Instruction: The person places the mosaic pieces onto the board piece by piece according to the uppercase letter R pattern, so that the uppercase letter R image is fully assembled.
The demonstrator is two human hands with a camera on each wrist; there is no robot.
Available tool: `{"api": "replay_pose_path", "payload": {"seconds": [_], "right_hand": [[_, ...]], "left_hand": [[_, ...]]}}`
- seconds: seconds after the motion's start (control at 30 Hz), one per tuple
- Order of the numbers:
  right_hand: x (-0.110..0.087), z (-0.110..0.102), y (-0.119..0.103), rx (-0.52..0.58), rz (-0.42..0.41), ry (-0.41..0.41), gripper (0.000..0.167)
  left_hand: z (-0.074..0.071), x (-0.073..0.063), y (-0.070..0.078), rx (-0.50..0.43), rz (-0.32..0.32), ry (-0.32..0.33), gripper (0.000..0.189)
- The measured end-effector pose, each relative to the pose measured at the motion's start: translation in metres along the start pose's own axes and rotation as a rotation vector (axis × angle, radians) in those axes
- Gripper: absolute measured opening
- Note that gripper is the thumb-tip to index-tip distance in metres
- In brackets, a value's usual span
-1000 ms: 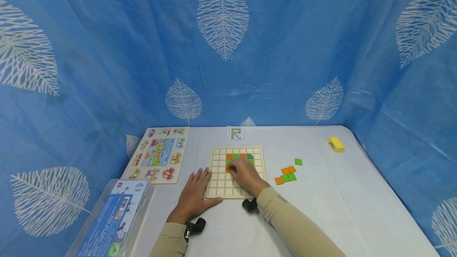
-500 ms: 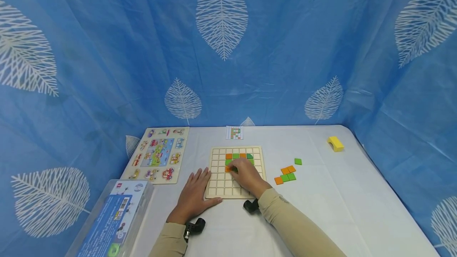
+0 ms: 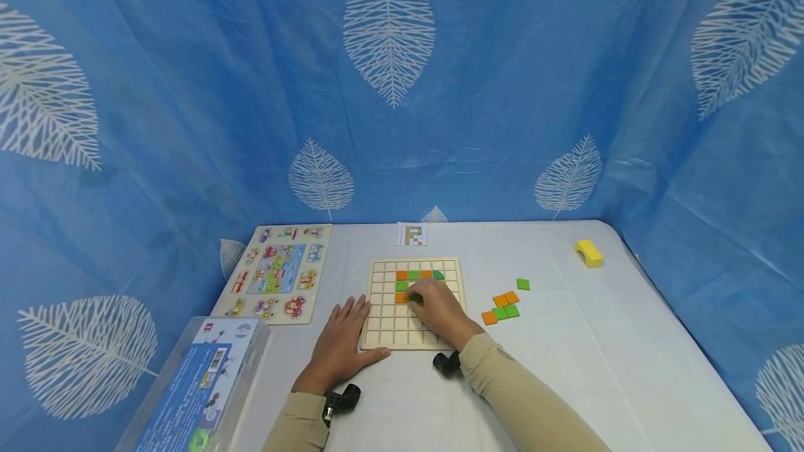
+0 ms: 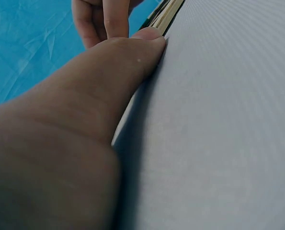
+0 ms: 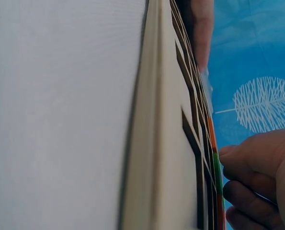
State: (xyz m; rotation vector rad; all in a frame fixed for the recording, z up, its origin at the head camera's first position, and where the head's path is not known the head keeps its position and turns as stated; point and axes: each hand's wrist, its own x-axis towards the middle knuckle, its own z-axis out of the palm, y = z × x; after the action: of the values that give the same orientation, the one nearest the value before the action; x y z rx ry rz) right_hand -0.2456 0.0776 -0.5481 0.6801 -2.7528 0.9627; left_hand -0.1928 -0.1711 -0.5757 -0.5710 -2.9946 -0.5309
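A pale wooden grid board lies on the table with orange and green tiles set in its upper cells. My left hand rests flat at the board's left side, its thumb along the near edge. Over the middle of the board, my right hand has curled fingers and pinches a green tile at the grid surface. Left of those fingertips sits an orange tile, uncovered, with a green tile above it. The right hand hides some cells beneath it.
Loose orange and green tiles lie right of the board. A small pattern card is behind it. A yellow arch block stands far right. Left are a picture puzzle board and a clear plastic box.
My right hand has shifted slightly right, showing more of the orange tile and the green tile above it. The left hand stays in place.
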Motion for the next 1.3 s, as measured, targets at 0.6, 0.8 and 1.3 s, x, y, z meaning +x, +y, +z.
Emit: {"api": "replay_pose_path", "payload": {"seconds": [0.6,0.8,1.3], "right_hand": [[-0.01,-0.02,0.02,0.018,-0.025,0.056,0.017],[-0.014,-0.032,0.029,0.005,0.014,0.055,0.019],[-0.028,-0.078,0.071,-0.082,0.166,0.122,0.023]], "left_hand": [[-0.003,-0.001,0.0,0.002,-0.022,-0.015,0.114],[-0.002,-0.001,0.0,-0.002,-0.031,-0.019,0.114],[-0.001,-0.001,0.001,-0.001,-0.024,-0.022,0.115]]}}
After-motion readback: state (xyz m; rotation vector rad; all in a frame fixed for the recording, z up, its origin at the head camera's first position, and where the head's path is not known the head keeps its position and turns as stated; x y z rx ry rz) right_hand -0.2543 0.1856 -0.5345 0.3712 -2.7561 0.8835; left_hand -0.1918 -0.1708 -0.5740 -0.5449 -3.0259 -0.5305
